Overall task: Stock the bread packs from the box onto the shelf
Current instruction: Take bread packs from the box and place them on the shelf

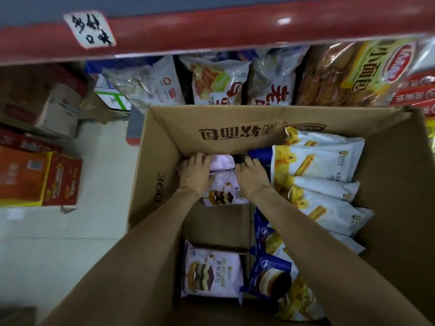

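A large open cardboard box [164, 147] stands below the shelf. Deep inside it, both hands reach for pink bread packs [223, 182] at the far wall. My left hand [195, 171] grips their left side and my right hand [251, 176] grips their right side, fingers curled over the top edges. Another pink pack [211, 271] lies near the front. Blue packs [270, 274] sit beside it, and several white-and-yellow packs [322, 177] are stacked along the right side. The shelf [235, 31] above has a red front edge.
Bagged breads [219, 81] fill the shelf row just beyond the box. On the tiled floor to the left sit an orange-red carton [40, 177] and more cardboard boxes [54, 107]. A handwritten label [90, 28] is stuck on the red shelf edge.
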A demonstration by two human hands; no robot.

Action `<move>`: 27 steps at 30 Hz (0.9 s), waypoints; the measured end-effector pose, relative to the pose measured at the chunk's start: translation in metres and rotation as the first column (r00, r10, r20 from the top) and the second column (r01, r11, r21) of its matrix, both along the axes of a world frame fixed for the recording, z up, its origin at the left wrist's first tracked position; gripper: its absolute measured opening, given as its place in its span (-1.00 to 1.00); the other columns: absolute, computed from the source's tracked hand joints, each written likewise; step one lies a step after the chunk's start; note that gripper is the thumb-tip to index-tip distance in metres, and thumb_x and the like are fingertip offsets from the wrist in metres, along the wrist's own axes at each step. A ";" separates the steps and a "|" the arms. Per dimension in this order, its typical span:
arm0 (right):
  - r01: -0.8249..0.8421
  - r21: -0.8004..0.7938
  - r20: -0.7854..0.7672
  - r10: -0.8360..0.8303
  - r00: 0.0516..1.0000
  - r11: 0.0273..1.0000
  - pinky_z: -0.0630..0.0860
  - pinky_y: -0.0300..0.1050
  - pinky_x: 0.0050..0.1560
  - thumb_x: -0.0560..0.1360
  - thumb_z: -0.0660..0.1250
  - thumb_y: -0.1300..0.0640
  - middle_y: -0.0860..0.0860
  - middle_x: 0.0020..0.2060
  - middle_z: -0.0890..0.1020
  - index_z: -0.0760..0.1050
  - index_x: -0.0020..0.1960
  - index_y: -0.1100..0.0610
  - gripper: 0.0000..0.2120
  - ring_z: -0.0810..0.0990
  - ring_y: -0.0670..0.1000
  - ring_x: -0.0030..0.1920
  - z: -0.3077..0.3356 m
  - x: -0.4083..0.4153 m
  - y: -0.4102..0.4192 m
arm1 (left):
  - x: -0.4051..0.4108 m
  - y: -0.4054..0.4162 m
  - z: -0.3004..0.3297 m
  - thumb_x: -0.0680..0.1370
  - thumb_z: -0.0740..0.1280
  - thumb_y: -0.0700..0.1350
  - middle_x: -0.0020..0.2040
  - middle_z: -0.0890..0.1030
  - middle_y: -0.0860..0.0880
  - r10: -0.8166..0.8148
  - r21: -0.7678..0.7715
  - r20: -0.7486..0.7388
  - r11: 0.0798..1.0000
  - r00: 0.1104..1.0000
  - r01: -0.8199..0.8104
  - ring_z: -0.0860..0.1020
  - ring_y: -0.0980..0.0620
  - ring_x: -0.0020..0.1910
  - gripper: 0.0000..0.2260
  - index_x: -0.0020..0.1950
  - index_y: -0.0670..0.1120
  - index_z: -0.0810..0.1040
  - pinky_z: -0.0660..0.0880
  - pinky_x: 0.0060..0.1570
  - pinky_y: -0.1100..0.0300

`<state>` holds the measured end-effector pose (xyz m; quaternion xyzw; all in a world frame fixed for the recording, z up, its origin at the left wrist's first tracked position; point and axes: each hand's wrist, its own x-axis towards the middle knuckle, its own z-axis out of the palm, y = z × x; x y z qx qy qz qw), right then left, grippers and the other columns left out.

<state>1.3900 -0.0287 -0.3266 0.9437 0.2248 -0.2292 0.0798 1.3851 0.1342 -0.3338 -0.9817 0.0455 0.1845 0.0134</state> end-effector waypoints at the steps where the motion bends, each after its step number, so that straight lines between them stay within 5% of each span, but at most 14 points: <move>1: -0.029 -0.028 0.023 0.030 0.999 0.999 0.14 -0.01 0.41 0.51 0.27 0.01 0.10 0.27 0.47 0.34 0.31 0.17 -0.57 0.25 0.12 0.38 -0.007 -0.001 0.003 | 0.000 0.000 -0.005 0.51 0.32 -0.02 0.25 0.44 -0.12 -0.007 0.014 0.050 1.000 0.999 0.006 0.43 -0.12 0.19 -0.53 0.39 -0.07 0.34 0.36 0.15 0.01; 4: -0.078 -0.075 0.101 0.086 0.991 0.994 0.17 0.00 0.37 0.55 0.19 0.10 0.10 0.25 0.48 0.36 0.32 0.17 -0.64 0.27 0.13 0.34 -0.015 -0.011 0.006 | 0.000 0.003 -0.016 0.27 0.53 0.01 -0.05 0.57 -0.06 -0.094 0.151 0.190 0.986 0.977 0.066 0.55 -0.05 -0.12 -0.58 0.09 -0.02 0.58 0.47 -0.18 0.14; 7: -0.111 -0.065 0.123 0.118 0.985 0.992 0.23 0.05 0.34 0.48 0.29 0.06 0.10 0.24 0.48 0.38 0.32 0.12 -0.58 0.33 0.15 0.30 -0.013 -0.033 0.006 | -0.005 0.006 -0.018 0.16 0.55 0.03 -0.18 0.55 -0.02 -0.175 0.219 0.183 0.967 0.968 0.133 0.52 0.00 -0.24 -0.64 -0.10 0.02 0.59 0.42 -0.30 0.20; 10: -0.028 0.070 0.137 0.018 0.990 0.997 0.51 0.03 0.04 0.14 0.54 0.01 0.07 -0.05 0.62 0.58 0.04 0.03 -0.53 0.56 0.13 0.02 -0.002 -0.047 0.002 | -0.012 0.001 -0.013 0.21 0.51 -0.02 -0.22 0.55 0.00 -0.202 0.200 0.210 0.967 0.957 0.160 0.52 0.01 -0.29 -0.71 -0.13 -0.02 0.57 0.42 -0.32 0.20; 13: 0.085 0.224 0.114 -0.113 0.987 0.971 0.51 -0.13 -0.39 -0.01 0.60 0.10 0.02 -0.23 0.63 0.60 -0.08 0.02 -0.50 0.61 0.10 -0.23 0.033 -0.050 -0.007 | -0.013 -0.004 0.010 0.28 0.42 -0.02 -0.29 0.56 -0.01 -0.123 0.027 0.220 0.992 0.968 0.120 0.56 -0.02 -0.34 -0.76 -0.11 -0.07 0.56 0.45 -0.32 0.21; 16: 0.201 0.357 0.065 -0.238 0.969 0.913 0.50 -0.09 -0.22 0.34 0.46 0.04 0.04 -0.04 0.63 0.51 0.11 0.03 -0.64 0.62 0.14 -0.04 0.090 -0.046 -0.021 | -0.013 -0.004 0.048 0.41 0.42 -0.08 -0.12 0.59 -0.17 -0.001 -0.244 0.213 0.968 0.977 0.054 0.58 -0.20 -0.14 -0.65 0.12 -0.21 0.53 0.50 -0.13 0.04; 18: 0.261 0.465 0.004 -0.297 0.955 0.846 0.45 -0.09 -0.16 0.40 0.39 0.01 0.06 -0.03 0.64 0.52 0.13 0.01 -0.69 0.59 0.15 0.01 0.126 -0.042 -0.038 | -0.015 -0.001 0.083 0.51 0.34 -0.01 0.04 0.55 -0.22 0.027 -0.339 0.210 0.940 0.977 0.047 0.51 -0.23 0.03 -0.58 0.27 -0.23 0.45 0.45 0.01 -0.03; 24: 0.403 0.746 -0.127 -0.480 0.868 0.530 0.49 -0.03 -0.15 0.34 0.52 0.09 0.01 -0.24 0.65 0.61 0.02 0.05 -0.73 0.60 0.03 -0.17 0.233 -0.049 -0.074 | -0.034 0.014 0.199 0.51 0.12 0.23 0.11 0.54 -0.14 0.166 -0.541 0.336 0.840 0.927 0.045 0.48 -0.15 0.11 -0.44 0.31 -0.17 0.43 0.40 -0.03 0.09; 27: 0.362 0.859 -0.115 -0.552 0.826 0.362 0.42 -0.43 -0.20 0.39 0.48 0.19 -0.18 -0.25 0.59 0.61 0.04 0.07 -0.77 0.56 -0.28 -0.20 0.287 -0.054 -0.082 | -0.041 0.016 0.253 0.53 0.18 0.26 0.21 0.54 -0.09 0.227 -0.573 0.416 0.818 0.881 0.060 0.49 -0.09 0.15 -0.44 0.35 -0.13 0.40 0.34 -0.07 0.21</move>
